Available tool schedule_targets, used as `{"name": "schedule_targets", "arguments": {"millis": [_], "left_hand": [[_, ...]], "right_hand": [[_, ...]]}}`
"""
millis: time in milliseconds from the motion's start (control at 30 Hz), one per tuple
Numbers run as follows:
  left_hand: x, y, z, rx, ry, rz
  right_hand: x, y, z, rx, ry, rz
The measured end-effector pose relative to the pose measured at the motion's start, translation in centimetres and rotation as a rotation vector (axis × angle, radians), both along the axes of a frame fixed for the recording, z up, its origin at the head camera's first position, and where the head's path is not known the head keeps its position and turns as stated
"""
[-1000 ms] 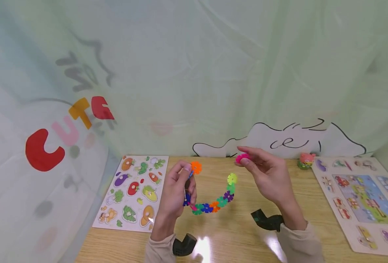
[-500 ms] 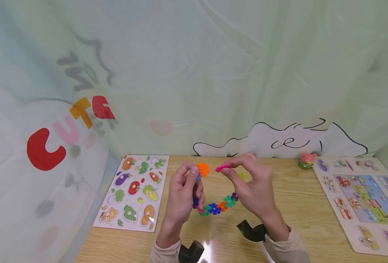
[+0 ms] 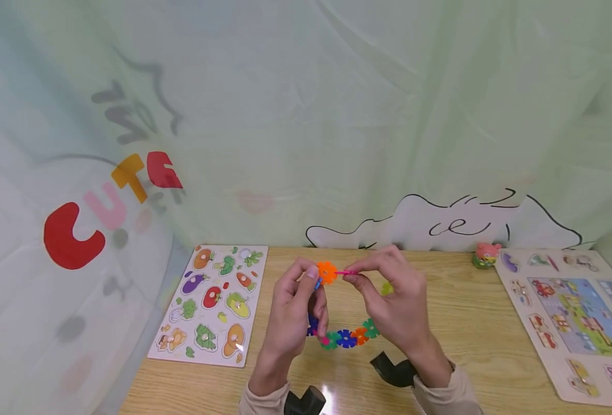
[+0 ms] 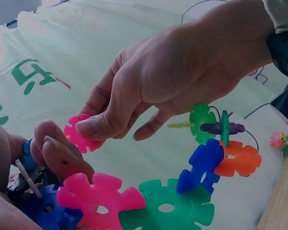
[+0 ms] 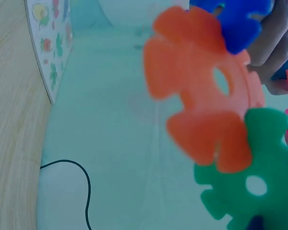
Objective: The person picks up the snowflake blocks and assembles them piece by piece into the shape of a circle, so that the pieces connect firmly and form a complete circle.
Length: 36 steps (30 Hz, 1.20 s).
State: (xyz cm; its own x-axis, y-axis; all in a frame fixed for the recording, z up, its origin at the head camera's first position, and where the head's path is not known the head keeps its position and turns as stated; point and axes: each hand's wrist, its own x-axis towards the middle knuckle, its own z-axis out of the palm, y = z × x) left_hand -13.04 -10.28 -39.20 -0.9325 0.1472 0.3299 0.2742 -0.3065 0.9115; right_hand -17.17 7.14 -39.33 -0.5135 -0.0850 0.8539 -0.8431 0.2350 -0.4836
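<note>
My left hand [image 3: 293, 308] pinches one end of a chain of flower-shaped interlocking discs, where an orange disc [image 3: 328, 272] stands up past the thumb. Between thumb and index finger, my right hand [image 3: 396, 300] holds a single pink disc [image 3: 346, 272], edge-on, its rim right at the orange disc. The chain hangs in a curve below both hands, with a blue disc [image 3: 346, 338] and a green disc [image 3: 372, 327] showing; the right hand hides part of it. A larger-looking pink disc [image 4: 81, 196] links to a green one in the left wrist view.
A vegetable puzzle board [image 3: 218, 317] lies on the wooden table [image 3: 484, 357] to the left. On the right is another picture puzzle board [image 3: 539, 357], with a small pink-and-green toy figure [image 3: 486, 255] beside its far corner. A pale printed curtain [image 3: 285, 144] hangs behind.
My right hand has moved left, bringing the pink disc from well apart up to the orange disc and turning it edge-on. The left hand has shifted slightly right with the chain.
</note>
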Motion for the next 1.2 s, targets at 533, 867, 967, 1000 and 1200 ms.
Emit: {"name": "schedule_targets", "arguments": {"millis": [533,867,967,1000,1200], "left_hand": [[0.3,-0.1,0.1,-0.114,0.136,-0.003],[-0.2,0.1,-0.4,0.127,0.008,0.096],[-0.2,0.1,-0.4,0.225,-0.023,0.171],[-0.3,0.0,-0.4,0.25,-0.024,0.191],[-0.4,0.0,-0.3,0.323,0.013,0.237]], "right_hand": [[0.3,-0.5,0.1,-0.027,0.085,0.016],[0.2,2.0,1.1,-0.006,-0.066,-0.028],[0.2,2.8,1.3,-0.085,-0.251,-0.071],[0.3,2.9,1.3,-0.103,-0.323,-0.068],[0.6,1.5,1.1,-0.226,-0.682,0.194]]}}
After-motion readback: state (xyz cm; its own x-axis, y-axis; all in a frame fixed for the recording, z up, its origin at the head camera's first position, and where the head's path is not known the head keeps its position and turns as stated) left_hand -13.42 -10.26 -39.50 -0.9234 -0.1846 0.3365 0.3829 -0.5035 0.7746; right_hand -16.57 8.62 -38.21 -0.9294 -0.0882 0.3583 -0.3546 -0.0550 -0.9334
